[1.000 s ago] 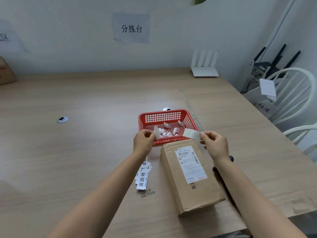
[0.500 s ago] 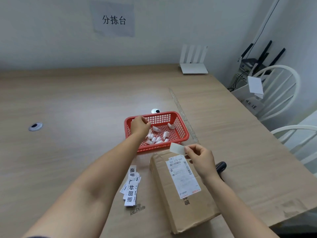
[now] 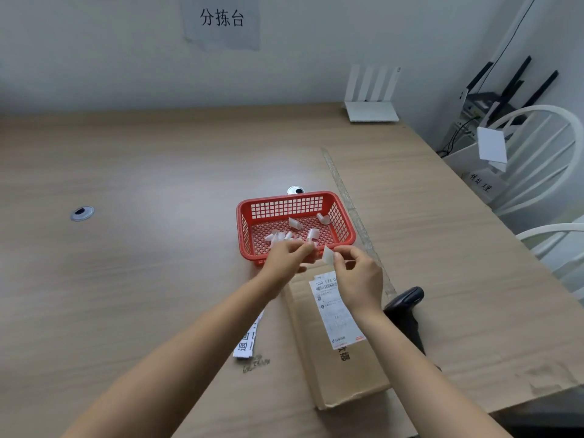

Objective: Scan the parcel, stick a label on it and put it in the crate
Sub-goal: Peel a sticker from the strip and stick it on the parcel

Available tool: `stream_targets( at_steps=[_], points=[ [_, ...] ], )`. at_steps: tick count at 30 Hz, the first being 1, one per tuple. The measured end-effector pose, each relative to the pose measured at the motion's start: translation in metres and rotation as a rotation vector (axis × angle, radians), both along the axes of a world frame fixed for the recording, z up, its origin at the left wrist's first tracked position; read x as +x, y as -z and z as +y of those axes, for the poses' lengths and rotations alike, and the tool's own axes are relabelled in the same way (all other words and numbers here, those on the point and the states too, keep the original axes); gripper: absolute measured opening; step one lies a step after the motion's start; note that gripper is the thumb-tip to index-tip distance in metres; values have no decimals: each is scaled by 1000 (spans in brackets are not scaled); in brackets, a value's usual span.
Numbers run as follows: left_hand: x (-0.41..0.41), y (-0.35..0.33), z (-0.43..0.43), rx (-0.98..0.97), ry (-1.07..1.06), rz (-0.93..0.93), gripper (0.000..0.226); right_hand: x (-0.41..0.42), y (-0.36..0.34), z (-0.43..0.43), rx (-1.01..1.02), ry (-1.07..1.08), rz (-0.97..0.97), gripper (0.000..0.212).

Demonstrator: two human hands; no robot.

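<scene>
Red plastic basket (image 3: 343, 216): left hand (image 3: 286, 256) has withdrawn to its near rim, fingers apparently pinched empty; right hand (image 3: 358, 276) pinches one white label (image 3: 327, 255) above one brown cardboard parcel (image 3: 341, 358).

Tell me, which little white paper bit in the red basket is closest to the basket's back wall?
The curled scrap in the red basket's back right corner; the other scraps lie nearer the front, by the left hand.

Small office sorting station: paper sign (image 3: 222, 20) reading 分拣台 on the wall, wooden surface (image 3: 158, 184) below it, white router (image 3: 371, 96) to its right.
</scene>
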State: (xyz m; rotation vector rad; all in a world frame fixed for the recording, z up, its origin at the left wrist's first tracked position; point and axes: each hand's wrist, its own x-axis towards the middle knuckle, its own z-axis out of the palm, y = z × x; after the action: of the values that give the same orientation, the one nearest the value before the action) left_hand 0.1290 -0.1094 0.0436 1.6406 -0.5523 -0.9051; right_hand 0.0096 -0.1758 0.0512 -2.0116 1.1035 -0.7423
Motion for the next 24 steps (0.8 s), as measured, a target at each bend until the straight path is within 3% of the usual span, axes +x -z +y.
stream_targets(
  at_steps=[3, 8, 15, 18, 21, 24],
  points=[
    [-19, -3, 8, -60, 20, 137, 23, 5, 0, 11, -99, -62, -1, 12],
    [-31, 0, 13, -138, -153, 262, 22, 7, 2, 23, -128, -76, 26, 17],
    [-44, 3, 15, -152, -228, 303, 19, 1, 7, 23, -94, -122, 94, 27],
    [-47, 5, 15, -159, -264, 321, 12, -2, 10, 24, -83, -166, 126, 43],
    [-44, 7, 16, -135, -307, 351, 6, -8, 12, 17, 3, -192, 91, 52],
    [-40, 9, 18, -87, -303, 317, 8, -13, 11, 3, 184, -167, 31, 38]
  ],
)
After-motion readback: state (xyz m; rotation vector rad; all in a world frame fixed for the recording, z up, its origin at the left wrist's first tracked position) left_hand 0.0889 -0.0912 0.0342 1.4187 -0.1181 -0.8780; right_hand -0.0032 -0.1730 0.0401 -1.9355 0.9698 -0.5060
